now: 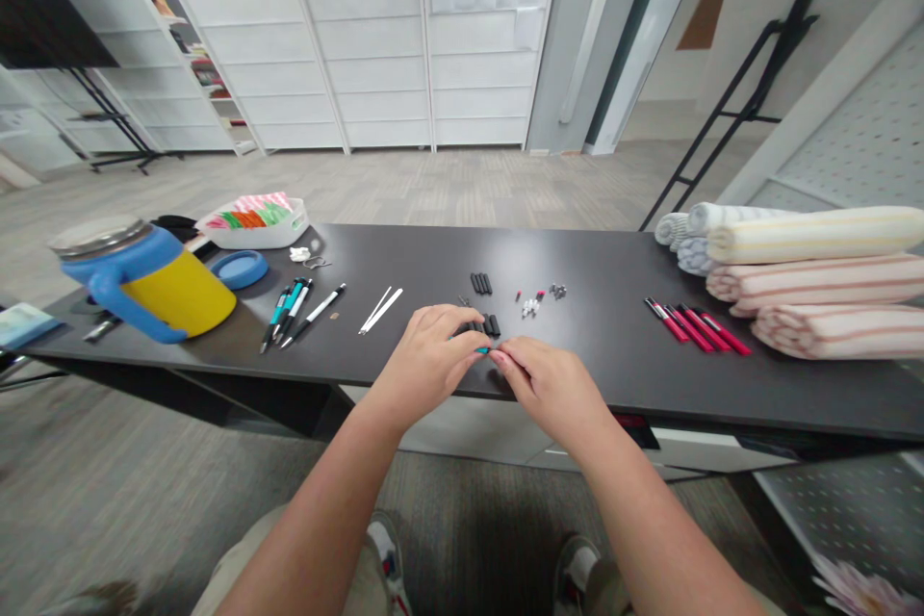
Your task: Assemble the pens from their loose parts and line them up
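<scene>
My left hand point(425, 361) is closed around a small teal pen part point(482, 349) at the table's front edge. The fingertips of my right hand point(552, 380) pinch at its right end, and the fingers hide most of the part. Just beyond my left fingers lie short black pen grips point(492, 324), with a second group of black grips point(481, 284) farther back. To their right are small clear and pink pieces point(530, 306) and tiny metallic parts point(558, 292). Thin whitish sticks point(381, 311) rest left of my left hand.
Teal, black and white pens point(289, 313) lie at left, near a yellow-blue jug point(177, 284), a blue lid point(240, 269) and a white basket point(289, 229) of colourful packets. Pink-red pen barrels point(699, 325) and rolled towels point(823, 279) are at right on the dark table point(606, 346).
</scene>
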The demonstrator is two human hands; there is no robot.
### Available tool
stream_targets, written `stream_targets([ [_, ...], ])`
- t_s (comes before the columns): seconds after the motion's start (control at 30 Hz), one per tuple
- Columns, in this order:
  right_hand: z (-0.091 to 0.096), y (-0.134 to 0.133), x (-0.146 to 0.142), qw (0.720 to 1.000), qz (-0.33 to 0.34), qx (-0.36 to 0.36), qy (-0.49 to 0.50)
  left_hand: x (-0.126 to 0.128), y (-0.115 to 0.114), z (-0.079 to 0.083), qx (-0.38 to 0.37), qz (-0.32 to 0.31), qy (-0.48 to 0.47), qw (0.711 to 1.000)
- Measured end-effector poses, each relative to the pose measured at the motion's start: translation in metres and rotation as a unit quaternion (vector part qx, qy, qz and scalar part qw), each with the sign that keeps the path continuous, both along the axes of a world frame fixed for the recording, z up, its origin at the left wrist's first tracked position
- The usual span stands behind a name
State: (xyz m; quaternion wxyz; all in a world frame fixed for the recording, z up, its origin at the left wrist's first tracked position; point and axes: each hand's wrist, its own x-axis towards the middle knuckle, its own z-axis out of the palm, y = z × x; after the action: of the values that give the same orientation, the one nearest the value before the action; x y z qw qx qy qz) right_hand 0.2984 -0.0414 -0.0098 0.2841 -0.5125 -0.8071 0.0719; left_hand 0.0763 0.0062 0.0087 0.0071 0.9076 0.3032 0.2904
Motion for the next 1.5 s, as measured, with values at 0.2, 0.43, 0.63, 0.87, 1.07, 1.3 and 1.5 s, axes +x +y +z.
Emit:
stream_targets([
  [0.2,0.000,0.000,0.000,1.000,-0.008,-0.002,0.010,0.000,-0.001,0.000,0.003,-0.008,-0.006,1.000],
  [0.43,-0.001,0.000,-0.002,1.000,-0.006,-0.004,0.018,0.000,-0.001,0.000,-0.008,0.000,-0.020,1.000],
  [0.63,-0.003,0.000,-0.002,1.000,-0.005,0.008,0.019,0.000,0.001,-0.003,0.003,-0.001,-0.017,1.000],
  [0.87,-0.003,0.000,0.000,0.999,0.000,0.010,0.035,-0.001,0.003,-0.006,-0.001,-0.007,-0.022,1.000],
  [1.07,-0.002,0.000,-0.002,0.999,0.006,0.004,0.041,0.000,0.002,-0.007,0.017,-0.005,-0.044,0.999],
  [1.3,0.009,0.004,0.003,0.993,-0.021,-0.071,0.096,-0.004,0.005,-0.008,0.015,0.018,-0.076,0.997],
  [1.5,0.010,0.020,0.003,0.995,-0.072,-0.060,0.016,-0.007,0.011,-0.008,0.006,0.108,-0.161,0.981],
])
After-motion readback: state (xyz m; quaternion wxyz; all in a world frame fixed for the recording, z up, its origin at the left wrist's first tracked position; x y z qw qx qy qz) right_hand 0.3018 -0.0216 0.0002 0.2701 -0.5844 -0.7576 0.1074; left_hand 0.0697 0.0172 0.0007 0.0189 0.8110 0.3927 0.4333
